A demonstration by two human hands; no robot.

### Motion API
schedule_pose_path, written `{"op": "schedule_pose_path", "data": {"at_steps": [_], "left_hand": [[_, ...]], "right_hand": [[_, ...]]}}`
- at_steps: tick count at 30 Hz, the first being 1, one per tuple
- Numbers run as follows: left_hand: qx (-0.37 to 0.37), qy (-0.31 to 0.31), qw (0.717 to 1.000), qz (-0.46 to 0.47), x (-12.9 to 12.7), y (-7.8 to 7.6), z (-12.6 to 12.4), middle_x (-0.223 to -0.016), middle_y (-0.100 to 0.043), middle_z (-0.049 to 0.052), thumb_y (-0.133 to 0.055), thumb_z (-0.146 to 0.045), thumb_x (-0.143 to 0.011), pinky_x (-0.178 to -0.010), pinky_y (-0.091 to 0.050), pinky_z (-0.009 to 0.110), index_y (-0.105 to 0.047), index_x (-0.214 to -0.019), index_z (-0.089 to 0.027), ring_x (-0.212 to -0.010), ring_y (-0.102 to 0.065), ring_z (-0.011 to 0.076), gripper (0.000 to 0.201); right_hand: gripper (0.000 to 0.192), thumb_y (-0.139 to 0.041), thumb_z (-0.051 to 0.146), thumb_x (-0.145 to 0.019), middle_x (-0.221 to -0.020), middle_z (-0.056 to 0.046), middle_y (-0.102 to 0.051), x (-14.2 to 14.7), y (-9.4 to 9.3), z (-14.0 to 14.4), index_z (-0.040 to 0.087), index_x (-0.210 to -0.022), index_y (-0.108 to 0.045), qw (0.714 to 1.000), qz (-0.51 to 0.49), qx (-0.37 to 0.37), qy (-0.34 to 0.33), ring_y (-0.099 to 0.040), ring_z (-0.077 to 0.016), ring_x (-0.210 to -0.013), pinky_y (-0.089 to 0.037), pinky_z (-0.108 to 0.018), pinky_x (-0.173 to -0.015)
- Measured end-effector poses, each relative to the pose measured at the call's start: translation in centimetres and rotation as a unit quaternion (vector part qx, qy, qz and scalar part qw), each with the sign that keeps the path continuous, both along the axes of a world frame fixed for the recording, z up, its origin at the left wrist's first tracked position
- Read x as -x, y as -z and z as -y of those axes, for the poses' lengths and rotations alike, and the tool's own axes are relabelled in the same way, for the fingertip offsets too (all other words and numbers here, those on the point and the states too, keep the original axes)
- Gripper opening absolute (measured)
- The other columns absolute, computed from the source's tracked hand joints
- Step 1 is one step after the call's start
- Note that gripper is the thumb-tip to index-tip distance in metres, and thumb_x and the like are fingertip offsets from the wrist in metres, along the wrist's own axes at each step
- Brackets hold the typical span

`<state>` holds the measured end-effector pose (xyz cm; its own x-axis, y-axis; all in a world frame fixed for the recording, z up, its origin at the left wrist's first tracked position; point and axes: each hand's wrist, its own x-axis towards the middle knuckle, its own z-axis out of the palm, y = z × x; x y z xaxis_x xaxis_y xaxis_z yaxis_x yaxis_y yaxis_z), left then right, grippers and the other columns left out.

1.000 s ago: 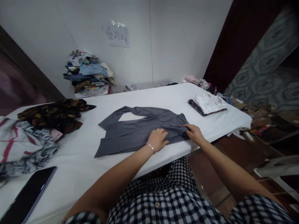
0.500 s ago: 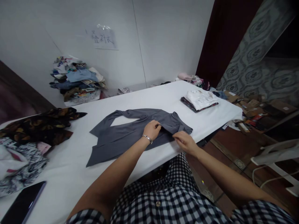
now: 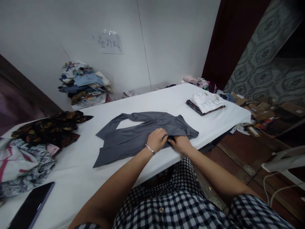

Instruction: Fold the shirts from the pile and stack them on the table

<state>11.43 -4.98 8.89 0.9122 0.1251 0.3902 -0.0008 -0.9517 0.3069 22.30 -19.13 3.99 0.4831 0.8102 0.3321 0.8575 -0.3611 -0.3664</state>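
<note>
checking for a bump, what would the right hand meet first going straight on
Most likely the left hand, close ahead of the right hand; depth is unclear, and a fold of the gray garment might come first.

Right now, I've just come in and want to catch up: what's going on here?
A person's left hand and right hand are both on a grey garment laid out on a white-covered table. They are close together at its near side, their grip partly hidden. One sleeve lies along its far side. A white garment sits on a dark one to the right.
</note>
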Motion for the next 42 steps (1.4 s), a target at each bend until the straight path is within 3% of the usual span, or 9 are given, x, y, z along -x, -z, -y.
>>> {"op": "schedule_pose_path", "data": {"at_steps": [6, 12, 17, 20, 25, 31, 35, 40, 42], "left_hand": [[-0.117, 0.070, 0.985, -0.106, 1.3, 3.1, 0.2, -0.094, -0.063, 0.006, -0.046, -0.026, -0.092, -0.077, -0.041, 0.034, -0.063, -0.087, -0.019, -0.089, -0.054, 0.0194, 0.020], [-0.076, 0.039, 0.991, -0.105, 1.1, 3.6, -0.1, -0.107, -0.063, 0.006, -0.053, -0.029, -0.090, -0.081, -0.041, 0.036, -0.064, -0.094, -0.020, -0.100, -0.054, 0.0207, 0.015], [-0.058, 0.048, 0.992, -0.104, 1.0, 3.8, -0.5, -0.109, -0.064, 0.007, -0.055, -0.028, -0.088, -0.083, -0.042, 0.038, -0.064, -0.095, -0.020, -0.101, -0.055, 0.0217, 0.014], [-0.060, 0.039, 0.992, -0.101, 1.0, 3.8, -0.6, -0.108, -0.065, 0.007, -0.053, -0.024, -0.089, -0.083, -0.042, 0.038, -0.064, -0.094, -0.020, -0.101, -0.056, 0.0218, 0.013], [-0.062, 0.019, 0.995, -0.079, 1.1, 3.6, -0.7, -0.107, -0.065, 0.007, -0.050, -0.020, -0.089, -0.084, -0.043, 0.037, -0.065, -0.091, -0.021, -0.100, -0.056, 0.0212, 0.016], [-0.099, 0.010, 0.990, -0.101, 1.9, 3.9, -1.5, -0.103, -0.066, 0.008, -0.048, -0.017, -0.089, -0.081, -0.044, 0.039, -0.065, -0.092, -0.020, -0.098, -0.057, 0.0231, 0.018], [-0.086, 0.000, 0.992, -0.091, 2.5, 4.1, -2.1, -0.106, -0.065, 0.009, -0.048, -0.015, -0.087, -0.083, -0.046, 0.040, -0.066, -0.095, -0.021, -0.099, -0.057, 0.0236, 0.020], [-0.051, 0.023, 0.994, -0.089, 2.9, 4.3, -1.7, -0.116, -0.064, 0.009, -0.053, -0.019, -0.085, -0.092, -0.045, 0.041, -0.063, -0.111, -0.022, -0.107, -0.056, 0.0237, 0.028], [-0.028, 0.022, 0.995, -0.088, 3.1, 4.0, -1.3, -0.121, -0.063, 0.009, -0.054, -0.022, -0.086, -0.097, -0.043, 0.042, -0.059, -0.120, -0.022, -0.112, -0.055, 0.0235, 0.035]], "right_hand": [[0.028, -0.057, 0.034, -0.086, -0.110, -0.015, -0.068, -0.5, 0.1, 1.2, 0.015, -0.103, -0.069, 0.995, -0.007, 0.082, -0.060, -0.059, -0.0298, -0.107, -0.043, -0.043, -0.093], [0.029, -0.046, 0.028, -0.092, -0.102, -0.010, -0.070, -1.1, 0.3, 5.3, 0.018, -0.107, -0.068, 0.991, -0.025, -0.013, -0.131, -0.063, -0.0229, -0.096, -0.050, -0.037, -0.086], [0.033, -0.043, 0.021, -0.090, -0.110, -0.007, -0.068, -3.7, 0.4, 7.9, 0.024, -0.114, -0.065, 0.987, -0.016, -0.160, -0.003, -0.062, -0.0212, -0.104, -0.051, -0.038, -0.091], [0.041, -0.046, 0.017, -0.084, -0.120, -0.009, -0.064, -5.9, -0.1, 7.7, 0.022, -0.121, -0.062, 0.990, 0.034, -0.131, 0.026, -0.056, -0.0251, -0.114, -0.047, -0.045, -0.097], [0.035, -0.045, 0.014, -0.083, -0.112, -0.007, -0.068, -8.1, -0.3, 6.7, 0.024, -0.105, -0.070, 0.994, 0.067, -0.072, -0.050, -0.057, -0.0251, -0.115, -0.045, -0.048, -0.098], [0.031, -0.047, 0.016, -0.086, -0.114, -0.008, -0.068, -7.5, 1.3, 8.4, 0.023, -0.104, -0.071, 0.990, 0.087, -0.022, -0.113, -0.058, -0.0255, -0.115, -0.046, -0.047, -0.095], [0.030, -0.048, 0.020, -0.087, -0.118, -0.008, -0.067, -7.0, 1.9, 9.7, 0.024, -0.107, -0.070, 0.994, 0.063, -0.022, -0.092, -0.056, -0.0263, -0.118, -0.044, -0.050, -0.097], [0.031, -0.047, 0.026, -0.092, -0.124, -0.010, -0.063, -5.1, -0.5, 8.1, 0.022, -0.116, -0.066, 0.993, 0.050, -0.100, -0.024, -0.053, -0.0258, -0.122, -0.043, -0.049, -0.101], [0.036, -0.047, 0.030, -0.093, -0.135, -0.011, -0.055, -3.5, -2.0, 6.5, 0.022, -0.126, -0.060, 0.991, 0.055, -0.114, -0.039, -0.044, -0.0257, -0.131, -0.039, -0.049, -0.105]]}}
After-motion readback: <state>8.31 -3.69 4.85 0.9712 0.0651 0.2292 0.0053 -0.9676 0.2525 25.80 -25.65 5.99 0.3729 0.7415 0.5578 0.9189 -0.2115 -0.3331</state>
